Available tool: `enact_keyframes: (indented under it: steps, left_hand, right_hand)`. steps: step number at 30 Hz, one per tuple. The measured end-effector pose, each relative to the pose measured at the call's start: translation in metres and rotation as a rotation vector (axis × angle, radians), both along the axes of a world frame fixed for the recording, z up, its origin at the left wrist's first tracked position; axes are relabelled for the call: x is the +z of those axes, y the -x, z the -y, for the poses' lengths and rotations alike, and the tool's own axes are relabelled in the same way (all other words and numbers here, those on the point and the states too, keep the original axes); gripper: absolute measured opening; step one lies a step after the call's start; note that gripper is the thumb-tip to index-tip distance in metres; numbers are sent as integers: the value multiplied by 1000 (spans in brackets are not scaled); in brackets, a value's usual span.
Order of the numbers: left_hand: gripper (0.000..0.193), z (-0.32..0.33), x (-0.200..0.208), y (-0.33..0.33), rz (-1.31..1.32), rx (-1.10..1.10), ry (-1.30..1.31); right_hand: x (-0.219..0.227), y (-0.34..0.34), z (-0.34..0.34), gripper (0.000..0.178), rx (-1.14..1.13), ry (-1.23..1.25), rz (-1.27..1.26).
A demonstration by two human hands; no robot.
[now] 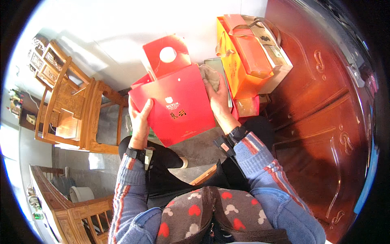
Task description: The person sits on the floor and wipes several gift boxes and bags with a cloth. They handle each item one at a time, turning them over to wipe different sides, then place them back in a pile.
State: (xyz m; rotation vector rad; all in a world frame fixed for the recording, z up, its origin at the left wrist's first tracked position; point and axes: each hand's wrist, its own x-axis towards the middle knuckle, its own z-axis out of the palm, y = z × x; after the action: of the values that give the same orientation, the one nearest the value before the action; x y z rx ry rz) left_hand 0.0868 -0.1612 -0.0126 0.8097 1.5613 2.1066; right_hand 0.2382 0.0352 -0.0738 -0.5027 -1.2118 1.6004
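A: Main thing? 
B: Flat red cardboard gift box (178, 105) with a raised flap that has a round cut-out, centre of frame, just above the knees. Smooth, glossy card, rectangular, long axis tilted from lower left to upper right.

A: Hands? 
B: Left hand (140, 116) grasps the box's left edge, thumb on the front face, fingers behind. Right hand (217, 97) is at the box's right edge, closed round a crumpled grey-brown cloth or paper wad (209, 75), pressing it against the box's upper right corner. Both hands touch the box, one per side, so neither is nearer.

A: Where does the wad lie from the box? 
B: Right of the flap, at the top right corner, touching.

A: Around it? 
B: Stack of orange and tan paper gift bags with ribbon handles (248, 53) just right of the right hand, upper centre-right. Dark red carved wooden cabinet (321, 122) fills the right side. Light carved wooden chair (77, 110) at left, well apart. Pale wall behind.

A: Clothing? 
B: Blue knit sleeves with striped cuffs, black wristbands.
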Motion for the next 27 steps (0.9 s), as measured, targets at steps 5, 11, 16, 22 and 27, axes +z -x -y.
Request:
enact_keyframes:
  steps: [5, 11, 16, 22, 27]
  left_hand:
    - [53, -4, 16, -6, -21, -130, 48]
    - [69, -1, 59, -4, -286, -203, -57]
    - [67, 10, 78, 10, -197, -171, -80]
    - [70, 1, 55, 24, -3, -216, -59]
    - [68, -27, 25, 43, -258, 22, 131]
  right_hand:
    - [7, -2, 12, 47, -54, 181, -53]
    - [-7, -7, 4, 54, 324, 256, -183]
    - [-21, -21, 9, 48, 314, 398, -48]
    - [15, -45, 26, 51, 171, 164, 44]
    - [30, -28, 25, 52, -55, -152, 156]
